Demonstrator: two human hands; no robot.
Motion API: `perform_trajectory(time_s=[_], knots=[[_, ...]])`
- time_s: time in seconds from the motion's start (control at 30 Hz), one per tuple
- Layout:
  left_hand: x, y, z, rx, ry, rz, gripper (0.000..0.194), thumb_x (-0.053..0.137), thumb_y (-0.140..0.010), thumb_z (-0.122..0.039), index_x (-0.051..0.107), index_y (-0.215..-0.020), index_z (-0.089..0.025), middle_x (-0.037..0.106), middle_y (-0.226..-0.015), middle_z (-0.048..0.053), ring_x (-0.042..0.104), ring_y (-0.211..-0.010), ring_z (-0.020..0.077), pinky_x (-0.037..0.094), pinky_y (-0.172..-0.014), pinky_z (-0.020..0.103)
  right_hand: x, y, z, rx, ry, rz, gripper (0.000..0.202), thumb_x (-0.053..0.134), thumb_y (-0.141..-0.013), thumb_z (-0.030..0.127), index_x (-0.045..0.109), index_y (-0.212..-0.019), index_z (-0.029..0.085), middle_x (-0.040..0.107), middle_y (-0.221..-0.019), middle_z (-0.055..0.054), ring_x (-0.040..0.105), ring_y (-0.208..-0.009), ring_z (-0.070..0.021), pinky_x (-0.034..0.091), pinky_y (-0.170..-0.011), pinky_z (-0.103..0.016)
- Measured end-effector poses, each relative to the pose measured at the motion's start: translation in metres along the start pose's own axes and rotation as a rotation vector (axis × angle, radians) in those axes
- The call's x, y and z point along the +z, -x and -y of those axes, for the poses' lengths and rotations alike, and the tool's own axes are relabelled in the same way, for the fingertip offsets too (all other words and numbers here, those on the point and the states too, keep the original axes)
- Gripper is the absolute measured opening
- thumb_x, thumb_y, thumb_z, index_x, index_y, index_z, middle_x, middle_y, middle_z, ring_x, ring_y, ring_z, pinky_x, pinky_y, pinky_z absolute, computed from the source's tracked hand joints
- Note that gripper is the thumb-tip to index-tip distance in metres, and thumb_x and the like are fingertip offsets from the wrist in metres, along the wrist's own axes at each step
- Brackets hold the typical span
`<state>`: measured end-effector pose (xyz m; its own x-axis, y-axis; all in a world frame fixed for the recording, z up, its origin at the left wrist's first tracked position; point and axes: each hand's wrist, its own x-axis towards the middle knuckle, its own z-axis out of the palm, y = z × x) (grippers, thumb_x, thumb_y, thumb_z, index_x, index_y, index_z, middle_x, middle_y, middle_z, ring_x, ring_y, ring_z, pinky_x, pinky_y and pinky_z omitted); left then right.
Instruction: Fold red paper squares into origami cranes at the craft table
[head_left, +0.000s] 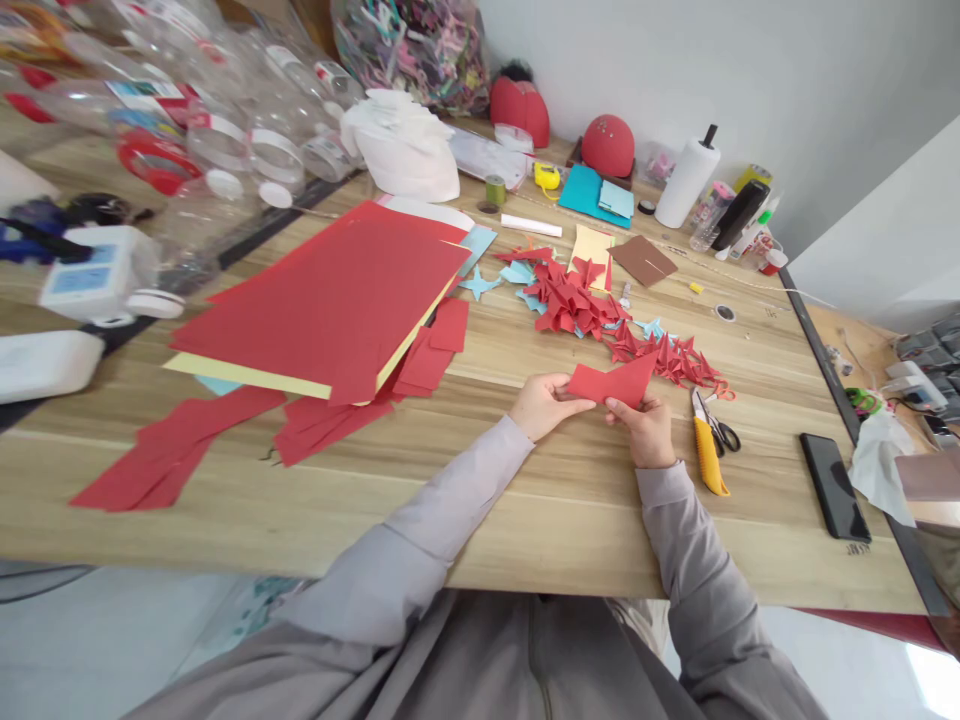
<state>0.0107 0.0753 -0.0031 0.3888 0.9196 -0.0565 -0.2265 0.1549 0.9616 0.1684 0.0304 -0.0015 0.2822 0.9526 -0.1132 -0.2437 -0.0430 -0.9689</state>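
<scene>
A folded piece of red paper (613,382) is held between my two hands above the wooden table. My left hand (551,405) pinches its left end between thumb and fingers. At its lower right side, my right hand (646,428) grips it, thumb in front. Just beyond lies a heap of folded red paper stars (574,298), with several light blue folded pieces among them. More red folded pieces (679,358) trail toward the right. To the left is a stack of large red paper sheets (330,290), with red paper strips (176,450) and smaller cut pieces (442,340) around it.
Right of my hands lie a yellow utility knife (707,450), black-handled scissors (724,432) and a black phone (832,485). Plastic bottles (247,140) crowd the far left. A white paper roll (687,183) and a red pincushion-like dome (608,146) stand along the wall.
</scene>
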Motion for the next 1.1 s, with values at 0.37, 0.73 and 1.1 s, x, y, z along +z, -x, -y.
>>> perform_trajectory(time_s=[0.37,0.73,1.1], knots=[[-0.004,-0.001,0.003,-0.144,0.174,0.035,0.044,0.076,-0.065,-0.044,0.067,-0.088,-0.008,0.072,-0.071,0.009,0.071,-0.078,0.0241,0.059,-0.073,0.037,-0.002,-0.002,-0.001,0.001,-0.011,0.006,0.030,0.085,-0.051,0.026,0.069,-0.074,0.016,0.072,-0.069,0.000,0.057,-0.045,-0.0100,0.051,-0.045,-0.024],[0.003,0.003,-0.001,-0.013,-0.032,-0.041,0.074,0.085,-0.048,-0.021,0.061,-0.117,-0.009,0.072,-0.099,0.012,0.069,-0.085,0.0220,0.057,-0.079,0.033,0.001,0.002,-0.001,0.005,0.039,0.068,0.031,0.086,-0.048,0.027,0.069,-0.071,0.016,0.070,-0.062,0.001,0.057,-0.044,-0.0104,0.050,-0.045,-0.024],[0.006,0.003,-0.003,-0.101,-0.025,-0.083,0.055,0.084,-0.048,-0.021,0.068,-0.099,-0.007,0.072,-0.072,0.006,0.068,-0.060,0.0189,0.058,-0.064,0.033,0.003,0.004,-0.001,-0.022,0.070,0.154,0.030,0.086,-0.051,0.029,0.072,-0.074,0.017,0.072,-0.066,0.000,0.062,-0.052,-0.0130,0.055,-0.055,-0.027]])
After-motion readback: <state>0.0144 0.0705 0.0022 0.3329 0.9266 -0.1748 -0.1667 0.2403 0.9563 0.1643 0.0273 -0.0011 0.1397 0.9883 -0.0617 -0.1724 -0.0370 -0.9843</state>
